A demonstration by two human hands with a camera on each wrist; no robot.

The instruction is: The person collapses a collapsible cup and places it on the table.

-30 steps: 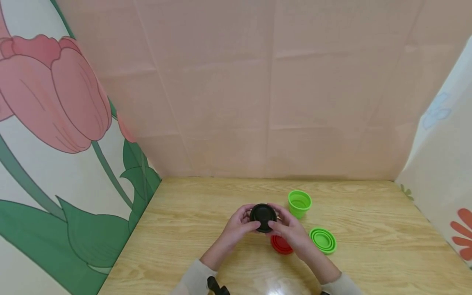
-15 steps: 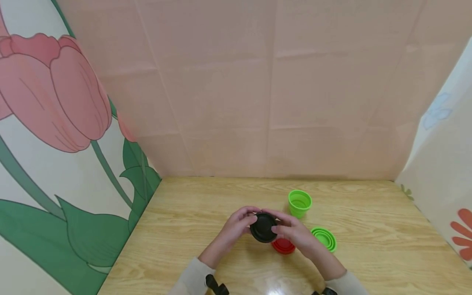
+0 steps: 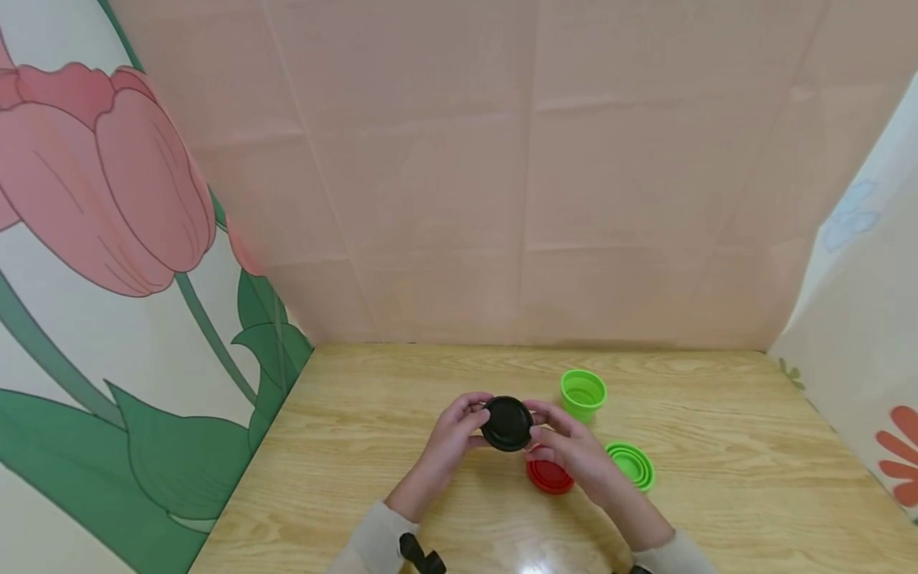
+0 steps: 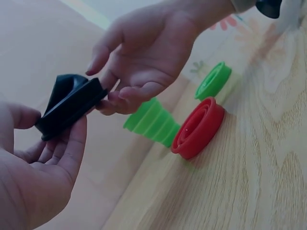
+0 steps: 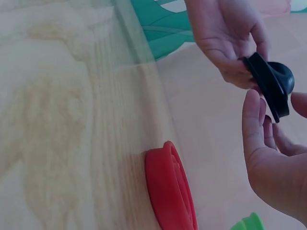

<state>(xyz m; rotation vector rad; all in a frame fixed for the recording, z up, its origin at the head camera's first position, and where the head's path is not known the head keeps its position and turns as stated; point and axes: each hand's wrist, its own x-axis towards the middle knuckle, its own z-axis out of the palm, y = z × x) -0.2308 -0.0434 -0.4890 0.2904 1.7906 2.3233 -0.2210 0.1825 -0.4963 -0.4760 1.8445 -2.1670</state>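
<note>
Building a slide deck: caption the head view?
Left hand holds black disc, right hand alongside; green cup and red disc on wooden table.

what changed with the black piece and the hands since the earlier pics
The black piece dipped in the head view, then rose again, ending slightly left. The right hand took its thumb off the face; the left hand keeps its grip. The green cup, red piece and flat green piece stayed put.
</note>
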